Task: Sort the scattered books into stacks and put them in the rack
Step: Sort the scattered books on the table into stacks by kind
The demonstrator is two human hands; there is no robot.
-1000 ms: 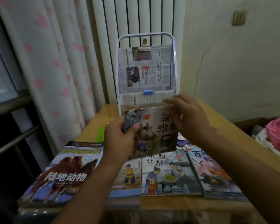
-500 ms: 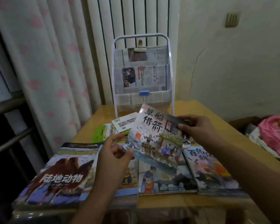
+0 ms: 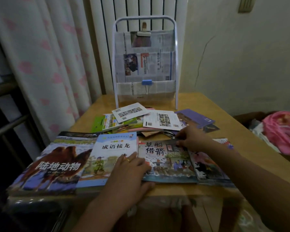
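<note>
Your left hand [image 3: 131,166] lies flat on the boat-cover picture book [image 3: 166,161]; your right hand [image 3: 193,139] pinches its far corner. Square its edges before stacking more.

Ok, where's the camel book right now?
Head view: the camel book lies flat at the table's front left corner, beside the light-blue book.

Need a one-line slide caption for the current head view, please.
Both hands settle a picture book on the table beside a camel book.
</note>
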